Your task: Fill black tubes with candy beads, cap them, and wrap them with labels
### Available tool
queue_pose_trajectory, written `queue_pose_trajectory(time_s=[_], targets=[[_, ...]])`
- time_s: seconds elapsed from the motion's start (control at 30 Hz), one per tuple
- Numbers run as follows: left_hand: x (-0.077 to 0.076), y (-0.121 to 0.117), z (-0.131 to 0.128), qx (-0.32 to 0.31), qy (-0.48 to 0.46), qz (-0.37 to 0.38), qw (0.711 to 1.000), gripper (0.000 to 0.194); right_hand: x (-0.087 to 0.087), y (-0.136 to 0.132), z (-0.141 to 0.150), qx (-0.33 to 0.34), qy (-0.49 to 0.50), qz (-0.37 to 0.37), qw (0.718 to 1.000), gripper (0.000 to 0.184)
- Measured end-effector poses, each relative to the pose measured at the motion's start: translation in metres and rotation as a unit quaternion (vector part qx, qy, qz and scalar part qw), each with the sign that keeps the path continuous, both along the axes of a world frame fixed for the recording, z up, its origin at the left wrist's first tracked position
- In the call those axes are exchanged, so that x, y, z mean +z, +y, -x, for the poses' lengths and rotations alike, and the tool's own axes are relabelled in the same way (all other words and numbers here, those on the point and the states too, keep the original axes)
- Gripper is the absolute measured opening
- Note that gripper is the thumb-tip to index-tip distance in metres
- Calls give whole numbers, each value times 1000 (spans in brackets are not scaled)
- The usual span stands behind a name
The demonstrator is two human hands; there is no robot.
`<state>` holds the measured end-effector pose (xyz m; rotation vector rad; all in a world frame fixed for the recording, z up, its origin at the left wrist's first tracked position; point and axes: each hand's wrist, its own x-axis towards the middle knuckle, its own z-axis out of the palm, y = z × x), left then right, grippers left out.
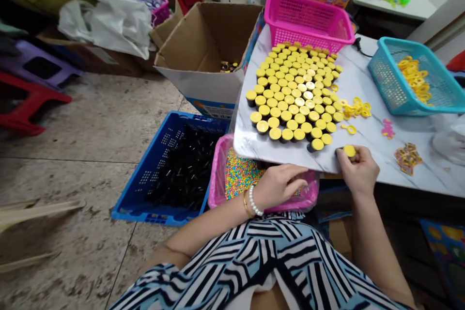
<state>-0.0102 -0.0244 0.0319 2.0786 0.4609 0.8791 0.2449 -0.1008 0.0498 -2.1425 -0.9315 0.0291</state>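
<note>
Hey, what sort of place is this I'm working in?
Probably a small packing workshop: tightly grouped black cylinders with yellow tops on a white marbled table, a blue plastic crate of small black parts, and a pink plastic tub of tiny multicoloured balls.

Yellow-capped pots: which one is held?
The pot in the right hand, at the table's near edge; the others stand grouped to its left, untouched.

Pots w/ yellow caps block L half of table, pink basket right behind; lane btwn pots & teal basket, its near end cluttered w/ yellow rings; bare strip along front edge, btwn right hand & sticker pile; cardboard box walls off L side.
</note>
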Motion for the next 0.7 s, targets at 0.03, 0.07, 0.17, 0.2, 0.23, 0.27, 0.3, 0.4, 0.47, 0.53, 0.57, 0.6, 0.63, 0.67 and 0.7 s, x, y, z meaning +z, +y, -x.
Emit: queue_pose_trajectory(time_s=[0.03, 0.07, 0.17, 0.2, 0.23, 0.27, 0.3, 0.4, 0.47, 0.53, 0.57, 0.6, 0.63, 0.67, 0.7], targets=[[-2, 0, 2, -3, 10, 4, 1000, 29, -3, 6, -10, 15, 18, -1, 1000, 52], [-5, 0, 5, -5, 19, 8, 1000, 28, -5, 10, -19, 43, 52, -3, 998, 61], [-13, -1, 14, 6, 42, 21, 999, 27, -1, 20, -41, 114, 78, -4, 990, 67], [-17, -1, 17, 14, 51, 26, 998, 26, 3, 22, -50, 114, 45, -5, 992, 56], [-20, -1, 20, 20, 63, 31, 997, 25, 8, 25, -60, 101, -2, -5, 995, 44], [-24, -1, 24, 23, 83, 35, 996, 24, 14, 29, -72, 83, -54, 0, 995, 34], [-28, -1, 27, 19, 113, 35, 993, 24, 19, 35, -85, 67, -93, 11, 993, 29], [-43, 3, 36, -5, 250, 19, 968, 25, 25, 56, -124, 99, -188, 144, 966, 40], [-53, 7, 39, -6, 348, 3, 937, 26, 23, 70, -142, 152, -206, 210, 944, 44], [-61, 12, 38, -1, 398, -28, 917, 32, 21, 79, -153, 174, -213, 242, 930, 46], [-64, 14, 35, -7, 400, -51, 915, 36, 22, 83, -155, 169, -217, 253, 928, 48], [-66, 15, 30, -21, 389, -79, 918, 39, 23, 84, -154, 155, -220, 258, 928, 51], [-69, 15, 24, -43, 370, -107, 922, 42, 26, 84, -151, 131, -215, 256, 933, 52], [-71, 15, 17, -70, 348, -132, 925, 43, 30, 82, -145, 84, -198, 229, 949, 50], [-74, 13, 10, -97, 331, -153, 926, 41, 34, 77, -136, 29, -172, 178, 968, 46]])
